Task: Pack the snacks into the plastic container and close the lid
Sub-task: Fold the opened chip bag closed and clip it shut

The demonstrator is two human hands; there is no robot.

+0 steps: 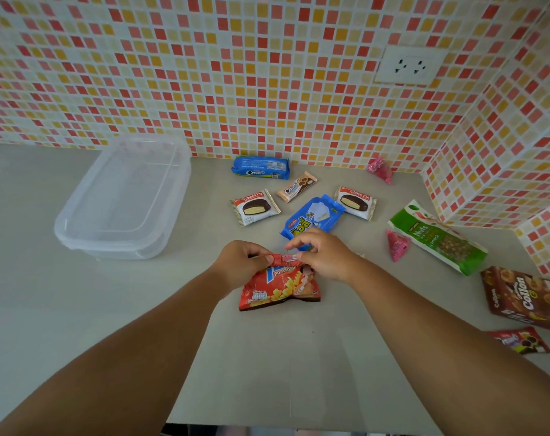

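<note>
A red potato-chip bag [280,289] lies on the grey counter in front of me. My left hand [240,262] pinches its folded top edge. My right hand [322,251] grips the same edge, where a small pink clip [288,257] sits on the fold. The clear plastic container [122,199] stands at the left with its lid on it. Further back lie two Choco Pie packs [255,207] [355,201], a blue Cream-O pack [261,167], a small tan Cream-O pack [295,187] and a blue wafer bag [314,217], partly hidden by my right hand.
On the right lie a green nuts bag [437,239], a brown Collon box [522,297], a red cookie pack [519,339] and two pink wrapped sweets [396,245] [380,169]. Tiled walls form a corner at the back right, with a socket [409,66]. The counter's front edge runs along the bottom.
</note>
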